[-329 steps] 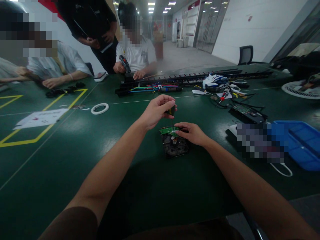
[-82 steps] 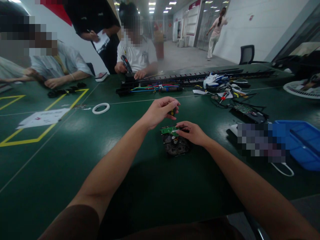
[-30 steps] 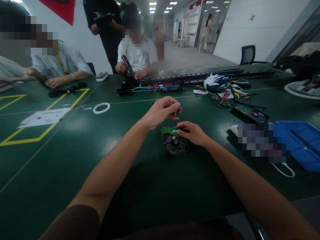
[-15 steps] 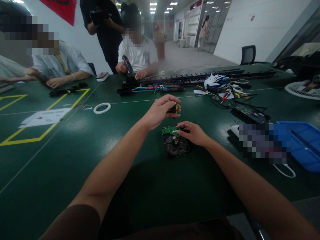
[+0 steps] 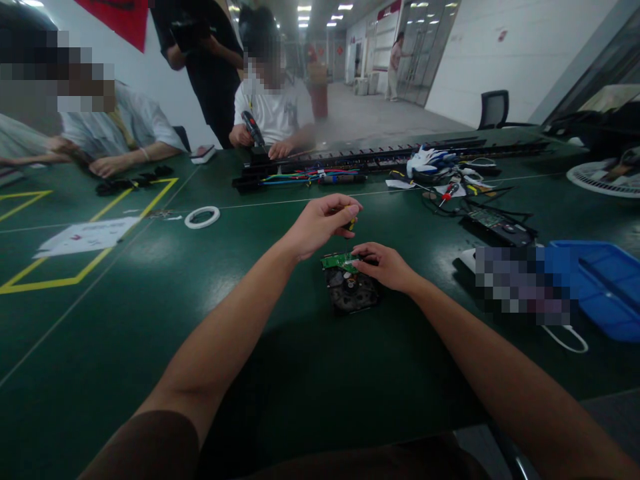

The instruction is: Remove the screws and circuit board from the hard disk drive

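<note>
A hard drive (image 5: 347, 297) lies flat on the green table, its dark casing towards me and a green circuit board (image 5: 332, 263) across its far end. Above that board, my left hand (image 5: 320, 227) is closed round the black-and-yellow handle of a screwdriver (image 5: 352, 224). The thin shaft points down at the board; I cannot see exactly where the tip sits. My right hand (image 5: 385, 265) grips the drive at its right far side, thumb and fingertips on the board close to the shaft. Part of the drive's right edge is hidden by that hand.
To the right lie a second circuit-board device (image 5: 503, 225) and a blue tray (image 5: 600, 287). Cables, gloves (image 5: 430, 161) and long black strips (image 5: 390, 155) stretch across the back. A white ring (image 5: 202, 217) and paper (image 5: 85, 237) lie left. Co-workers sit opposite, one with a power drill (image 5: 253, 128).
My left fingers have turned round the screwdriver handle, the thumb now further over it, and the hand sits slightly lower. My right hand and the hard drive stay in place.
</note>
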Available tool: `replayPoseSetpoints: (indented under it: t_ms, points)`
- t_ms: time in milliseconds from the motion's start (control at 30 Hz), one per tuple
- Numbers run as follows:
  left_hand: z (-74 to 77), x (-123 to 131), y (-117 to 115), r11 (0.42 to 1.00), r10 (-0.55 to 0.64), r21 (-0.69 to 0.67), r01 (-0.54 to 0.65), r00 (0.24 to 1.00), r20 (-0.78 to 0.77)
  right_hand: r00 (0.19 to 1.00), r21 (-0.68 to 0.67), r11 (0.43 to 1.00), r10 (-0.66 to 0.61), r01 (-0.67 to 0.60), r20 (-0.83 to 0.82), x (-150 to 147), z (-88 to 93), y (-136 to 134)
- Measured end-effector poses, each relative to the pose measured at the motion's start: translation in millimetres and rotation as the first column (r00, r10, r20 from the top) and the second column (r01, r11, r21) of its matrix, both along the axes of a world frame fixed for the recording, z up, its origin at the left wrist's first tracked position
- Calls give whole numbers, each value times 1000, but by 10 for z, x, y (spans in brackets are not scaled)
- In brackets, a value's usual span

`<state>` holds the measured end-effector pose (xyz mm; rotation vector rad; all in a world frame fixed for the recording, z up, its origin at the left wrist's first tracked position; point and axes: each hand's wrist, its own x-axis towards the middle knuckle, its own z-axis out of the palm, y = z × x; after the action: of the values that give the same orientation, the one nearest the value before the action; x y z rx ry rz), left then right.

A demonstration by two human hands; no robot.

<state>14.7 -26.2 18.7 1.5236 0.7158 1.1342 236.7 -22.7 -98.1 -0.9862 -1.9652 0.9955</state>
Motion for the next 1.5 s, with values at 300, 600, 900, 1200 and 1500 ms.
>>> replayPoseSetpoints:
  t_ms: [300,600,900,1200,1500]
  points:
    - [-5,-24,10,1000,-28,-13,28,1000,9,1000,-2,1000,5,-5,6,7,-5,6]
    - [38,-6,-17,996,-24,-84,31,996,82,999,12,1000,19,-19,31,13,-7,6]
    - [10,-28,31,998,39,47,-37,999,-29,999,36,999,4,-5,33,8,0,-3]
    - [-4,-19,35,993,54,105,-49,997,-51,1000,10,1000,5,-5,21,11,-28,17]
    - [-18,-24,54,994,50,94,-46,998,-46,1000,23,1000,15,-15,25,9,-12,7]
